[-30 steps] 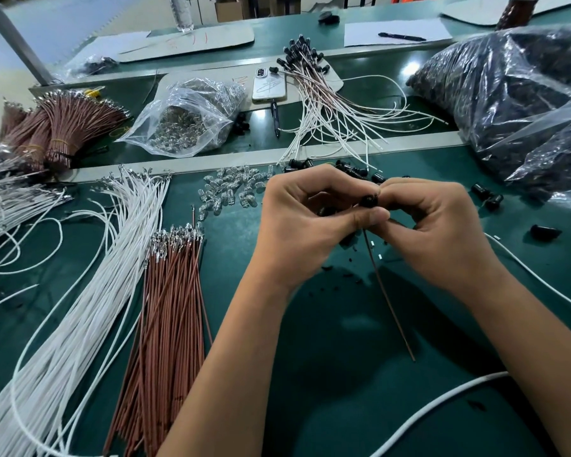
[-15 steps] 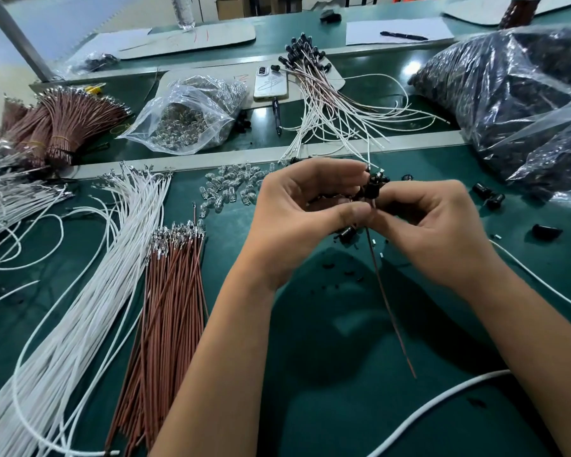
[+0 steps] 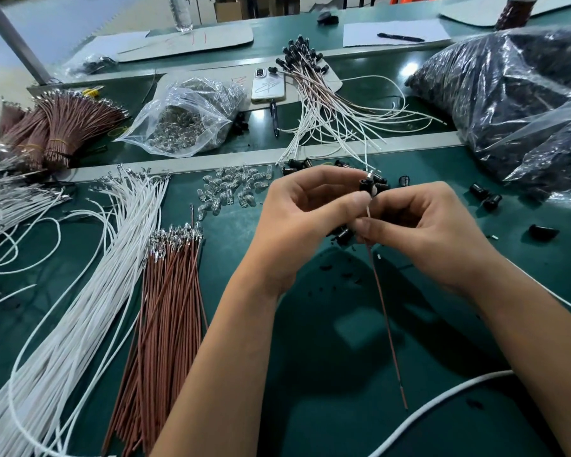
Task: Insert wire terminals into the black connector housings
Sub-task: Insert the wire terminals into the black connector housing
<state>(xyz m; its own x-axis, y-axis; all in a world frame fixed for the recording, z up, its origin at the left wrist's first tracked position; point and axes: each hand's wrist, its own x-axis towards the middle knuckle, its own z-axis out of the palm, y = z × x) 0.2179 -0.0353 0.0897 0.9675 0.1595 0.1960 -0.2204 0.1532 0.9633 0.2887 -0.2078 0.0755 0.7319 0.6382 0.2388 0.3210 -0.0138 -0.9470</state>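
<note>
My left hand (image 3: pixel 305 212) pinches a small black connector housing (image 3: pixel 367 185) at its fingertips, above the green mat. My right hand (image 3: pixel 422 232) pinches the wires just below the housing: a white wire (image 3: pixel 368 212) shows between the thumbs and a brown wire (image 3: pixel 384 308) hangs down toward me. Loose black housings (image 3: pixel 485 194) lie on the mat to the right and behind my hands. A bundle of brown terminal wires (image 3: pixel 165 318) and a sheaf of white terminal wires (image 3: pixel 89 291) lie to the left.
Small clear bulbs (image 3: pixel 228 189) are scattered behind my left hand. A clear bag of bulbs (image 3: pixel 185 123), a phone (image 3: pixel 268 89) and finished wire assemblies (image 3: pixel 327 103) lie farther back. Large bags of black parts (image 3: pixel 508 94) fill the right. A thick white cable (image 3: pixel 442 400) crosses the near right.
Both hands lifted the housing slightly and turned it upright. The right hand slid down from the housing and now pinches the wires below it; a white wire now shows between the thumbs.
</note>
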